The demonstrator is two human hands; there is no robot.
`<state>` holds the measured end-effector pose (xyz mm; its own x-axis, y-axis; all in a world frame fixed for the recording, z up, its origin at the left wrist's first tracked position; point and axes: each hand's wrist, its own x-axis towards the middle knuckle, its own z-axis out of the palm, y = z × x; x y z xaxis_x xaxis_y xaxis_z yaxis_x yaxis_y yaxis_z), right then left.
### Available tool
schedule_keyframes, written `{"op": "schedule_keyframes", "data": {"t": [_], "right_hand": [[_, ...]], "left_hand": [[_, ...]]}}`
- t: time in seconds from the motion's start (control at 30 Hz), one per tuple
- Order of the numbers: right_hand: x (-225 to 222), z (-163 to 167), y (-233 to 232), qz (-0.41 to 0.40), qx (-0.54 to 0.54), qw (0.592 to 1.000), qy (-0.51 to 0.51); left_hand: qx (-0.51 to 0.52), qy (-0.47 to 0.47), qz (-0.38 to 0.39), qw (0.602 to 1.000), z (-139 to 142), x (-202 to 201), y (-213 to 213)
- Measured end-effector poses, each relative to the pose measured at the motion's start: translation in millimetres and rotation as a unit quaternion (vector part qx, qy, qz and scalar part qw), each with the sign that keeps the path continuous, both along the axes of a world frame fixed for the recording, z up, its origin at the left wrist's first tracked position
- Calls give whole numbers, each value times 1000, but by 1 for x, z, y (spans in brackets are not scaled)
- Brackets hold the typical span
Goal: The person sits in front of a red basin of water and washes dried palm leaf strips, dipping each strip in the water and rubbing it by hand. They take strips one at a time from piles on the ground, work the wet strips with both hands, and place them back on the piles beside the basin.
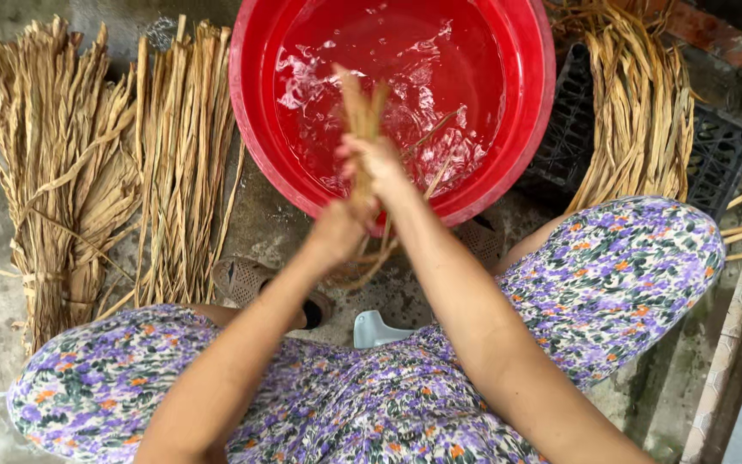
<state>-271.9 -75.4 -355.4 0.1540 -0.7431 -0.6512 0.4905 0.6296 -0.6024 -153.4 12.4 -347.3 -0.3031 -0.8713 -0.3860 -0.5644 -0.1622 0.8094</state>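
So the person is squatting, knees out to both sides in purple floral trousers (pixel 620 266), and both forearms come up the middle of the view. The left hand (pixel 335 234) is closed around the lower part of a small bunch of dried straw strips (pixel 362 116), and the right hand (pixel 375 163) is wrapped around the same bunch a bit higher up, fingers curled tight on it. It's a bit motion-blurred, so I can't make out individual fingers. The bunch stands roughly upright, its top end over the water, with the loose tail ends hanging below the hands near the basin's near rim.

Just under the arms there's a brown sandal (pixel 251 279) on the left foot, and a small pale blue plastic thing (pixel 375 329) on the ground between the legs.

Right behind the hands sits a big red plastic basin (pixel 251 94) of rippling water with a couple of loose strips floating in it. It takes up most of the middle.

To the left, tied straw bundles (pixel 70 172) lie fanned on the concrete, nearly touching the basin. To the right, another heap of straw (pixel 641 112) lies draped over a black plastic crate (pixel 723 150). A tiled kerb (pixel 732 361) runs along the far right edge, so it's pretty hemmed in on both sides.
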Motion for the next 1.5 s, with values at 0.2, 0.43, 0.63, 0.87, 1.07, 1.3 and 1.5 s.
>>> {"op": "schedule_keyframes", "data": {"t": [0.2, 0.43, 0.63, 0.87, 1.07, 1.3, 1.5], "right_hand": [[-66, -16, -42, -87, -58, 994, 18], [-58, 41, -28, -99, -178, 964, -174], [3, 31, 8, 37, -122, 991, -46], [-80, -13, -44, -116, -183, 967, -137], [-63, 18, -10, 46, -182, 967, -173], [-40, 6, -3, 98, -215, 970, -51], [-57, 19, -15, -53, -254, 966, 8]], "left_hand": [[3, -23, -37, 999, 35, -9, 34], [108, 138, 82, 981, 29, 21, 6], [68, 93, 111, 987, 13, 18, -10], [3, 136, 65, 989, 48, 1, 26], [117, 257, 166, 945, 75, 42, -17], [133, 233, 197, 943, 65, 42, -21], [69, 231, 113, 964, 48, 47, -13]]}}
